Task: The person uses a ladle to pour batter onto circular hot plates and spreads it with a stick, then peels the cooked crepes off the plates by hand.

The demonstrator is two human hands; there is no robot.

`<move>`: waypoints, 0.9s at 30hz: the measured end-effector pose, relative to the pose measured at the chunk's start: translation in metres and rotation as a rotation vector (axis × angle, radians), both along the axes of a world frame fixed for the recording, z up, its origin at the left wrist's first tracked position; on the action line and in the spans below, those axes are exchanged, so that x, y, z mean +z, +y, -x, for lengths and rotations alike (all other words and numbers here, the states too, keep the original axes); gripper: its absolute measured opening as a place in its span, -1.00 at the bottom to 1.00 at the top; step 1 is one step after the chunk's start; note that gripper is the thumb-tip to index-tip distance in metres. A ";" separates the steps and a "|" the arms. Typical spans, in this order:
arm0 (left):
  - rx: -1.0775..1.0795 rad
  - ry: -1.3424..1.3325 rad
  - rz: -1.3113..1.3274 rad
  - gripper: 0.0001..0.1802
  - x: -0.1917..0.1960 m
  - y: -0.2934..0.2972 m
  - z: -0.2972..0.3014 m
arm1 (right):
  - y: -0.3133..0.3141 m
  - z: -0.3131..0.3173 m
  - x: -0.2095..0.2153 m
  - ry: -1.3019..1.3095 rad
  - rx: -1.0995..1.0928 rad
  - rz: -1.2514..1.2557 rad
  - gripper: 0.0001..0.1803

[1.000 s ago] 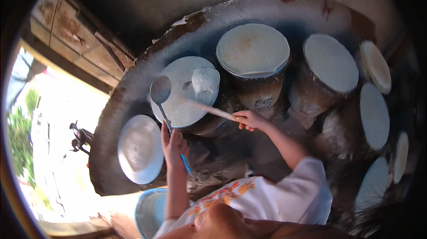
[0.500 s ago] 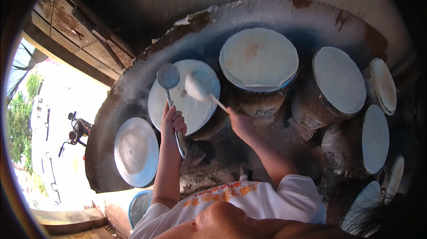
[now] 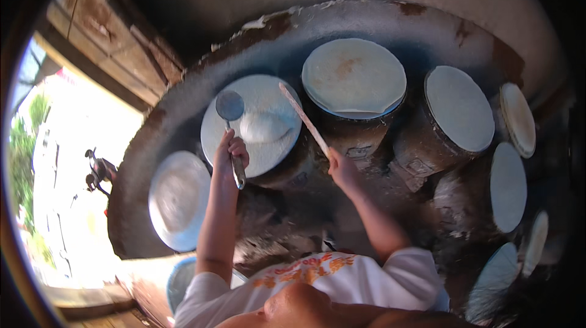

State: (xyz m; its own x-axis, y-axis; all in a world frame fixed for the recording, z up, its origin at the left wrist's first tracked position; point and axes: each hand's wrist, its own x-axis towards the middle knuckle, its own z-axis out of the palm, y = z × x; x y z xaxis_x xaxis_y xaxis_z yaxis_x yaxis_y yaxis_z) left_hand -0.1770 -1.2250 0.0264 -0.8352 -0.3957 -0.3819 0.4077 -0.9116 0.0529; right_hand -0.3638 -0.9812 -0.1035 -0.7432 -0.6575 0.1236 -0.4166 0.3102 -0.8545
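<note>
My left hand [image 3: 232, 149] is wrapped round the handle of a metal ladle [image 3: 230, 105]. The ladle's round bowl hangs over the left part of a round griddle [image 3: 213, 138] covered by a pale, thin layer. Near the middle of that griddle sits a white rounded mass [image 3: 264, 127], smooth and soft-looking; whether it is batter or folded sheet I cannot tell. My right hand [image 3: 343, 168] grips the lower end of a pale, rough wooden stick [image 3: 307, 122]. Its far end points up and left over the griddle's right edge, apart from the white mass.
Several more round tops with pale sheets curve round me: a near-left one [image 3: 179, 201], a browned one [image 3: 354, 77] ahead, and another [image 3: 459, 109] to the right. Dark drum-like stoves [image 3: 348, 138] carry them. A curved, sooty wall [image 3: 366, 16] stands behind. A blue-rimmed bucket [image 3: 177, 279] is at lower left.
The stick has come away from the white mass and swung up to the right. The mass now lies wider on the griddle. My left hand still holds the ladle over it.
</note>
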 end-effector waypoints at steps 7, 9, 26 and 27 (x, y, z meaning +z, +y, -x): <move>0.318 -0.056 -0.044 -0.84 -0.073 0.076 0.037 | -0.048 -0.070 -0.007 -0.053 0.242 0.078 -0.71; 0.067 0.603 -0.458 -0.60 -0.057 0.059 -0.001 | -0.053 -0.083 0.055 0.149 0.329 0.027 -0.65; 0.120 0.597 -0.169 -0.63 0.028 -0.017 -0.221 | -0.046 -0.108 0.011 -0.092 0.415 0.044 -0.67; 0.163 0.605 -0.216 -0.65 0.012 -0.017 -0.213 | -0.035 -0.114 0.012 -0.060 0.421 0.066 -0.68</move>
State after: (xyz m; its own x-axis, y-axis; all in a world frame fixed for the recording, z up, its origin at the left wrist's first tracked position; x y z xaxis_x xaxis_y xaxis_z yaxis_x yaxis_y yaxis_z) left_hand 0.0358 -1.2421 0.0380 -0.8632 -0.5022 0.0508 0.4416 -0.8002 -0.4058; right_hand -0.2494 -1.0164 -0.0914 -0.4189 -0.8971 0.1404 -0.4444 0.0677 -0.8932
